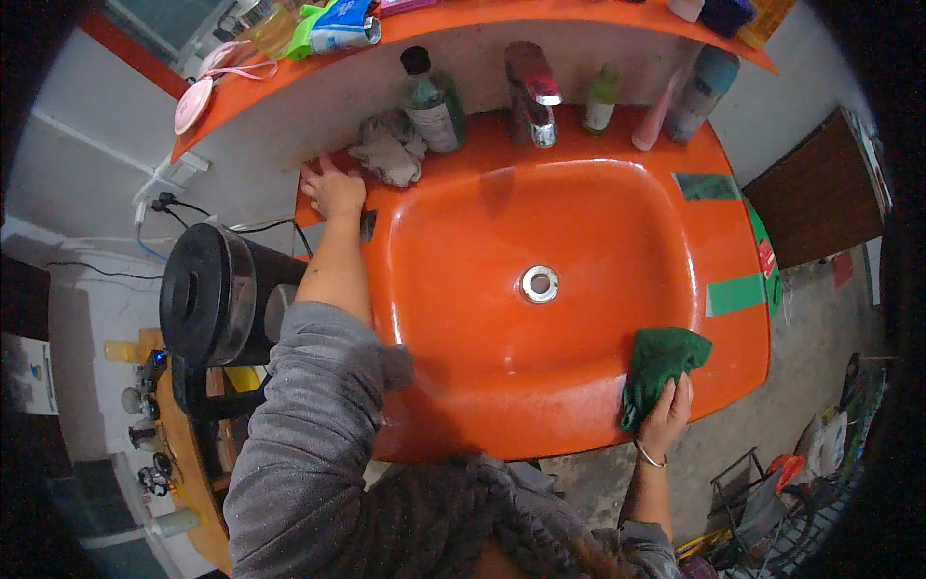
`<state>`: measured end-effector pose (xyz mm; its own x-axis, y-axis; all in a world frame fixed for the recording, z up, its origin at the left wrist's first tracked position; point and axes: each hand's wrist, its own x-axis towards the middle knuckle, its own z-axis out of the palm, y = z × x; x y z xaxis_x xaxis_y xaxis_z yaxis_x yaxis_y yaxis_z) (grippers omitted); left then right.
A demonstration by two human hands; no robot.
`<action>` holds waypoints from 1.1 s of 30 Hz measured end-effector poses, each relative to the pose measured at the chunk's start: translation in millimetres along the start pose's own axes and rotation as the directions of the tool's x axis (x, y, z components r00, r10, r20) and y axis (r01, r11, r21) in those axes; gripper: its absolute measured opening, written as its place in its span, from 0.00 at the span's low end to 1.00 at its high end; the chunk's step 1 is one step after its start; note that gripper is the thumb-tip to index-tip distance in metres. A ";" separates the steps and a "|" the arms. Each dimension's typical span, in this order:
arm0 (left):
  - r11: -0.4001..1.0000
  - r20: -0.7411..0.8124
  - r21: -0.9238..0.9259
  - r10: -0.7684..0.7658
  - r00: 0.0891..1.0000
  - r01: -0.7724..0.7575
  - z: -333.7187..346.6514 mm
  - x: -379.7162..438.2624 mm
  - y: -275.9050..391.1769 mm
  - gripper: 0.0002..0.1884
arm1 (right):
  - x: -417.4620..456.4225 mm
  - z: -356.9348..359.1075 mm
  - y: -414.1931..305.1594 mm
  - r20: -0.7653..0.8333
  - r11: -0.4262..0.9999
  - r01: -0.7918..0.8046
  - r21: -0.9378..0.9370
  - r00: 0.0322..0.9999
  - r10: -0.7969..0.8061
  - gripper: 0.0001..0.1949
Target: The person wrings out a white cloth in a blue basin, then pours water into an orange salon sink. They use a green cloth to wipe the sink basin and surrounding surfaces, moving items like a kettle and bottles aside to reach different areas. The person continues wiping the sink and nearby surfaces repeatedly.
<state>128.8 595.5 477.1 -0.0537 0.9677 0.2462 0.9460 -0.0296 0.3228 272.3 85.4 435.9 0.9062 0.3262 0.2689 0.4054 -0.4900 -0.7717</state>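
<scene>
My left hand (334,189) rests with fingers apart at the back left corner of an orange washbasin (463,420), beside a crumpled greyish cloth (391,150). At the basin's front right rim, my right hand (667,416) holds a folded dark green cloth (660,365). The cloth lies partly over the rim and the bowl's edge. A metal drain ring (540,284) sits in the bowl. Behind it stands a chrome faucet (534,94) with some red on it.
Bottles (434,119), a small green bottle (600,105), a pink tube (655,119) and a blue-capped bottle (698,101) line the back ledge under an orange shelf (463,23). A black lidded appliance (210,297) with cables stands left. Green tape (735,295) marks the right rim.
</scene>
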 end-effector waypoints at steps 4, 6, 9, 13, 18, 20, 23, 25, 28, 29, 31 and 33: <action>0.991 0.144 0.035 -0.134 0.980 0.130 -3.7 19.5 -9.9 0.22 | 0.9 1.5 -1.5 -0.009 0.999 0.033 0.002 0.999 -0.033 0.11; 0.987 0.045 -0.065 -0.142 0.989 0.144 -12.9 26.6 -14.0 0.19 | -0.3 2.5 1.8 -0.028 0.998 0.061 -0.002 0.998 -0.061 0.12; 0.849 -0.363 -0.517 -0.097 0.927 -0.114 -25.4 22.8 7.4 0.17 | -1.3 5.7 6.3 -0.049 0.996 0.093 -0.007 0.994 -0.093 0.12; 0.438 -0.231 -0.856 0.152 0.961 -0.275 -34.3 -69.0 58.0 0.18 | -5.7 4.1 4.7 -0.066 0.996 0.075 -0.037 0.995 -0.078 0.12; 0.432 -0.243 -0.728 0.563 0.790 -0.532 -20.7 -135.1 78.8 0.16 | -0.9 4.7 5.5 -0.036 0.994 0.097 -0.041 0.995 -0.098 0.12; 0.436 -0.298 -0.679 0.572 0.764 -0.591 -16.6 -132.0 78.3 0.15 | 1.5 3.3 1.4 -0.023 0.995 0.089 -0.040 0.996 -0.090 0.12; 0.585 -0.457 -0.508 0.440 0.773 -0.633 -24.7 -98.9 59.0 0.14 | -0.7 2.4 2.3 -0.046 0.996 0.080 -0.026 0.996 -0.081 0.11; 0.751 -0.535 -0.307 0.372 0.759 -0.585 -26.6 -67.2 29.7 0.17 | 0.0 4.4 1.8 -0.062 0.997 0.075 -0.006 0.995 -0.076 0.11; 0.943 -0.319 -0.130 0.254 0.913 -0.308 -8.0 -40.3 -4.7 0.21 | 3.3 7.5 -3.4 -0.047 0.998 0.063 -0.003 0.997 -0.063 0.11; 0.974 -0.205 -0.072 0.195 0.959 -0.213 -3.0 -38.7 -9.5 0.23 | 3.9 7.7 -4.6 -0.034 0.998 0.058 -0.017 0.998 -0.059 0.11; 0.983 -0.137 -0.051 0.170 0.976 -0.179 -2.3 -34.3 -5.6 0.27 | 5.0 6.0 -6.3 -0.036 0.997 0.058 -0.040 0.998 -0.060 0.10; 0.951 -0.236 -0.121 0.250 0.939 -0.284 -7.7 -22.7 4.3 0.30 | 4.7 5.1 -7.2 -0.049 0.997 0.067 -0.048 0.996 -0.069 0.10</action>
<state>131.6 571.5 480.0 0.1108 0.8423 0.5275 0.8762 -0.3333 0.3481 273.0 94.5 439.8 0.8808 0.3197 0.3493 0.4703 -0.5050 -0.7237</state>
